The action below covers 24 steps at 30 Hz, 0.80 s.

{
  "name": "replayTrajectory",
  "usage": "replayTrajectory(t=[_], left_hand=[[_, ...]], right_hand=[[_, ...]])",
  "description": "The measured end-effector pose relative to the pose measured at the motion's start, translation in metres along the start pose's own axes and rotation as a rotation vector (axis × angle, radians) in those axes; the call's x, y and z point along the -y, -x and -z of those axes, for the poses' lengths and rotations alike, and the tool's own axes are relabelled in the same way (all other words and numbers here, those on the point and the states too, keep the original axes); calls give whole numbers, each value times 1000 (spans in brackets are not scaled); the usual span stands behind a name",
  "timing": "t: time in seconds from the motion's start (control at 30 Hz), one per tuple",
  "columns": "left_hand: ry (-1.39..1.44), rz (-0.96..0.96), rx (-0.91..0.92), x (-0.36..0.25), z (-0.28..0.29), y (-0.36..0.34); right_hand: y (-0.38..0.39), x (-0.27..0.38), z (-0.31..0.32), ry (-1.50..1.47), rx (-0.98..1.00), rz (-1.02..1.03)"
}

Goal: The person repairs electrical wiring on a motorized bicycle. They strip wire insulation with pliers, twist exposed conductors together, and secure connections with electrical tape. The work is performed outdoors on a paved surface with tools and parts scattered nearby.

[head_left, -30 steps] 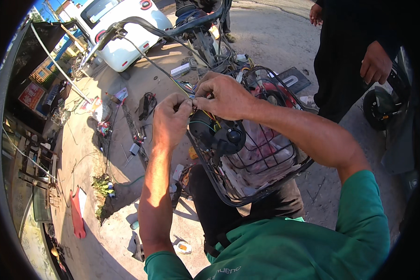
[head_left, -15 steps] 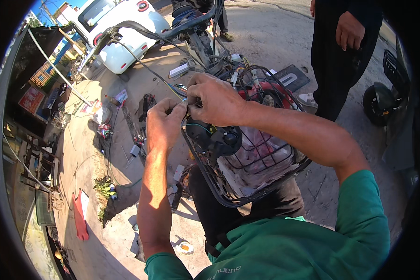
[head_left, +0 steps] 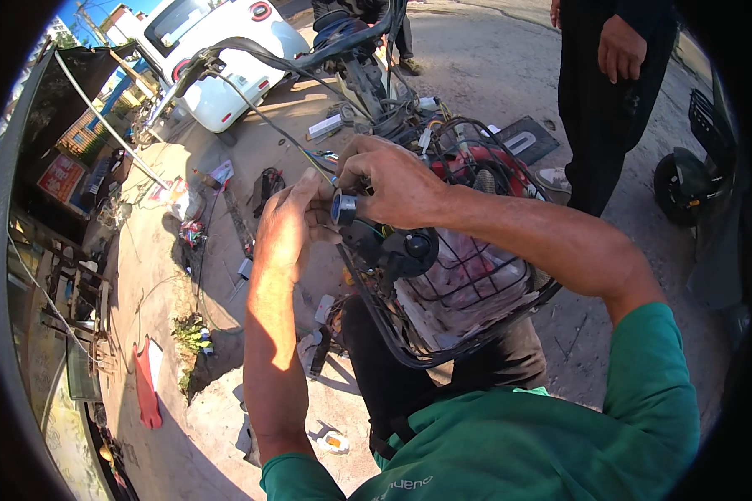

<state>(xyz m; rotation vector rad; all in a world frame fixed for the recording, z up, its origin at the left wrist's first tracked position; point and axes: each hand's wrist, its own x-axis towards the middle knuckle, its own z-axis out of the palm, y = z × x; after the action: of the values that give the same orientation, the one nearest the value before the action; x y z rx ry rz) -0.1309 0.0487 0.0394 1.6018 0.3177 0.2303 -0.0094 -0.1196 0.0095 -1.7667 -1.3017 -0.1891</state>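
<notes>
A small dark roll of tape point(head_left: 342, 208) with a pale inner ring shows between my two hands. My right hand point(head_left: 399, 185) has its fingers curled over the roll from the right. At the left, my left hand point(head_left: 286, 221) is bent around thin wires point(head_left: 327, 171), its other fingertips close beside the roll; its grip is partly hidden. These wires meet a cable running down from the handlebar point(head_left: 259, 57). Under my hands is a black wire basket point(head_left: 468, 288) with a round black part point(head_left: 409, 252) at its left side and a pale plastic sheet inside.
Loose wiring point(head_left: 405, 121) spreads over the vehicle front beyond my hands. A person in dark trousers point(head_left: 597, 125) stands at the right, near a black wheel point(head_left: 675, 188). Farther off is a white vehicle point(head_left: 226, 63). A red cloth-like piece point(head_left: 146, 388) and scattered parts lie on the ground.
The tape roll has come into sight between my hands. My left hand has turned, its fingers less tightly pinched; my right hand has shifted slightly right.
</notes>
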Motion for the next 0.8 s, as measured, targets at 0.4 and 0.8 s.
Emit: replayTrajectory(t=[0.4, 0.8], left_hand=[[84, -51, 24, 26, 6, -7], [-48, -181, -44, 37, 3, -15]], right_hand=[[-3, -12, -3, -152, 70, -11], [-4, -14, -5, -113, 38, -41]])
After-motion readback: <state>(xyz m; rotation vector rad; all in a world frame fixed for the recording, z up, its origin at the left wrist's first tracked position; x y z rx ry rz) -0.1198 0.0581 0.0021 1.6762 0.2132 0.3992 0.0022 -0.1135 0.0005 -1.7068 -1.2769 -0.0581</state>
